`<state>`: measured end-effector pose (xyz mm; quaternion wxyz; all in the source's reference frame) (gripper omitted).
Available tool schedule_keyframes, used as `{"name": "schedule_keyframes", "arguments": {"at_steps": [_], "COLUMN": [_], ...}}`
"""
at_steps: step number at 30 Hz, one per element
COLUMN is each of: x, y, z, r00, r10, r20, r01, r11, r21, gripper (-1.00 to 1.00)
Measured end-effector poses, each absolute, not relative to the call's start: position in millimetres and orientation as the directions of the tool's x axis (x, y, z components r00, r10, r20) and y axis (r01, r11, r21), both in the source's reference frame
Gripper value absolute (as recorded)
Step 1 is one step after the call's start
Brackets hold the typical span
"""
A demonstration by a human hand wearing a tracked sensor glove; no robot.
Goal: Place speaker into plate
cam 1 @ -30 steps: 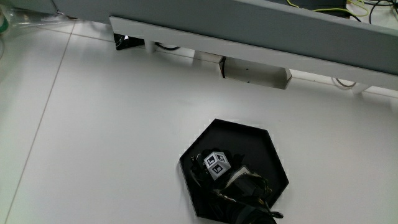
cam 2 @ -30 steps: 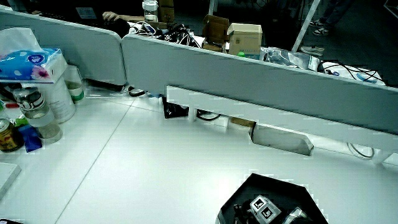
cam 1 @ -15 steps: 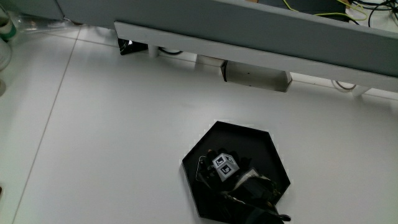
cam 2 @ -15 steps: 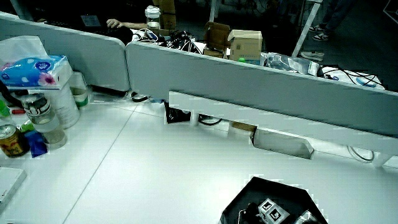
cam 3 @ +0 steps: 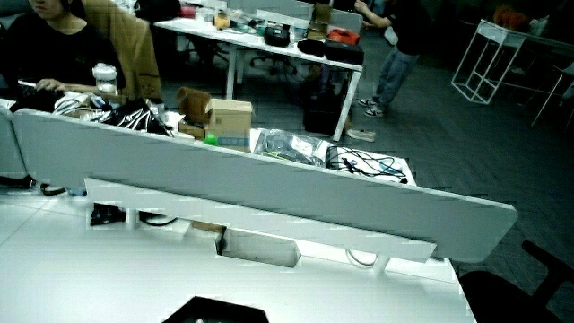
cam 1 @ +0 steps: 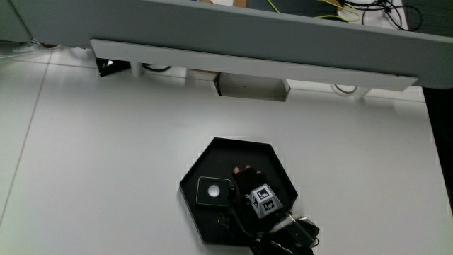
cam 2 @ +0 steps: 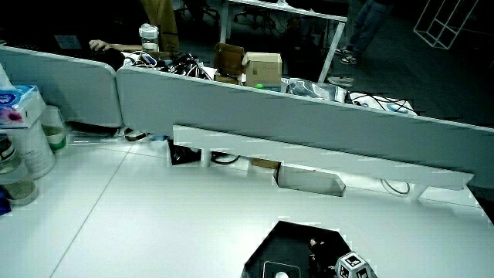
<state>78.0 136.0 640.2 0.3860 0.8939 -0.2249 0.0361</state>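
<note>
The black hexagonal plate (cam 1: 241, 152) lies on the white table, near the person's edge. In it lies the speaker (cam 1: 211, 191), a small dark square with rounded corners and a white round centre. The gloved hand (cam 1: 252, 190) rests over the plate beside the speaker, apart from it, fingers stretched out and holding nothing. Its patterned cube (cam 1: 263, 200) faces up. In a side view the plate (cam 2: 297, 235), the speaker (cam 2: 279, 272) and the cube (cam 2: 353, 267) show low in the picture. In a side view only a strip of the plate (cam 3: 229, 312) shows.
A low grey partition (cam 1: 283, 32) with a white shelf (cam 1: 248, 67) runs along the table, farther from the person than the plate. A small white box (cam 1: 251, 86) sits under the shelf. Bottles and a tissue box (cam 2: 19, 131) stand at the table's edge.
The hand, which lay over the speaker in the plate, has let go and shifted beside it. The speaker now lies uncovered in the plate.
</note>
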Motion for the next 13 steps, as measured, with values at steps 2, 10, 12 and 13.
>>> {"name": "schedule_keyframes", "arguments": {"at_steps": [2,10,12,13], "x": [83.9,103.7,104.3,104.8], "y": [138.3,147.0,147.7,148.1], "z": [630.2,600.3,597.7,598.3], "r00": [0.900,0.906,0.905,0.905], "r10": [-0.352,-0.294,-0.291,-0.292], "r20": [0.257,0.303,0.310,0.309], "r01": [-0.432,-0.414,-0.414,-0.415], "r11": [-0.641,-0.760,-0.770,-0.765], "r21": [0.635,0.501,0.486,0.492], "gripper": [-1.00,-1.00,-1.00,-1.00]}}
